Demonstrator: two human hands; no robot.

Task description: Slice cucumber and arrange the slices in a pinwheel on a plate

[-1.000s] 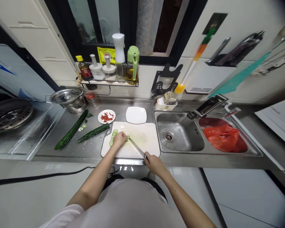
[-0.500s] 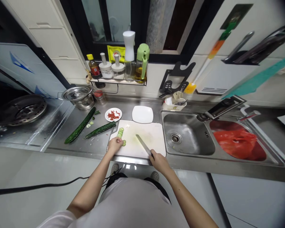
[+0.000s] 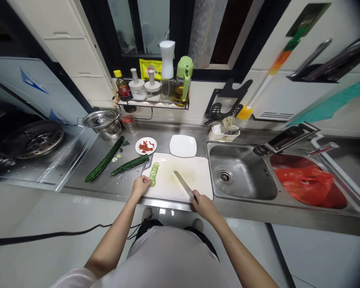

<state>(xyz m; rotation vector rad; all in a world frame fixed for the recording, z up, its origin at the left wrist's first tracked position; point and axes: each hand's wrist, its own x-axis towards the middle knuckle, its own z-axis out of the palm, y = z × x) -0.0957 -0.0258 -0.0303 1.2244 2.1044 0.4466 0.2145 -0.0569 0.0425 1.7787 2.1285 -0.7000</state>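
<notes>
A row of overlapping cucumber slices (image 3: 154, 172) lies along the left side of the white cutting board (image 3: 168, 192). At the near end of that row, my left hand (image 3: 141, 186) has its fingers pinched together at the edge of the nearest cucumber slice. My right hand (image 3: 204, 206) is closed around the dark handle of a kitchen knife (image 3: 184, 184), whose blade points away and to the left over the board. Left of the board are a cut cucumber (image 3: 130, 165) and a longer cucumber (image 3: 105, 160), with small cut ends beside them.
Behind the board are a plate (image 3: 138, 149) of chopped red pieces and a white square plate (image 3: 183, 145). A double sink (image 3: 243, 192) with a red plastic bag (image 3: 306, 186) adjoins on the right. A lidded steel pot (image 3: 105, 126) stands back left, below a condiment shelf (image 3: 156, 104).
My left hand has shifted slightly left, and the slice that lay beside the row now lines up with its near end. The knife stays in my right hand; the view has shifted slightly.
</notes>
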